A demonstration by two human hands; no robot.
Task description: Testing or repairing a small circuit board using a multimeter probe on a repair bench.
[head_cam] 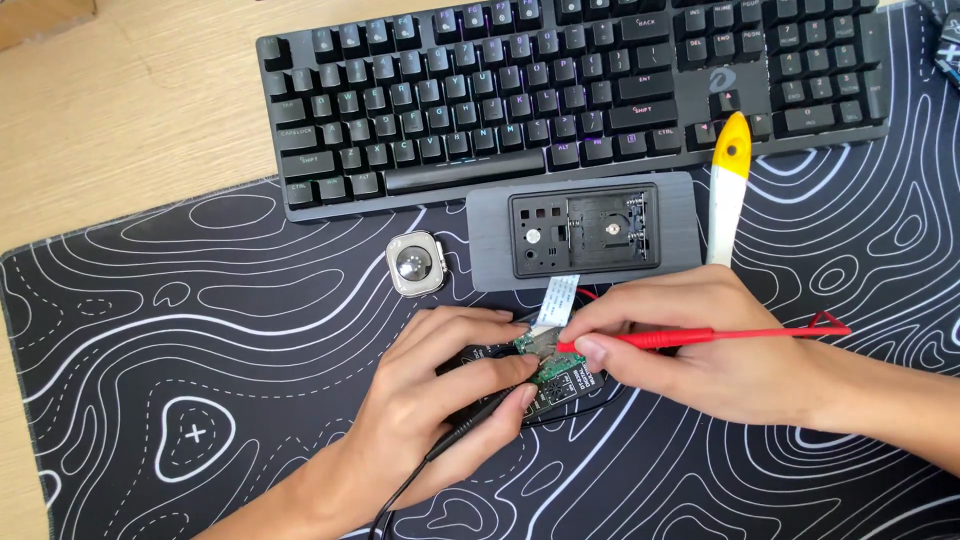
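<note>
1. Here, your left hand (455, 385) gripped a black probe (470, 428) against the small circuit board (553, 370) on the mat (200, 330).
2. Your right hand (690, 345) pinched the red probe (690, 337) there; probing looked underway, unfinished.

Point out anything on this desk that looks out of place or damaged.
The yellow-and-white tool rests its tip on the keyboard. The grey case lies open, its ribbon cable trailing out. Nothing looks broken.

Black keyboard (560, 90) at top; grey case (490, 235), square watch (415, 264), yellow-white tool (727, 190) on patterned mat (200, 330).
</note>
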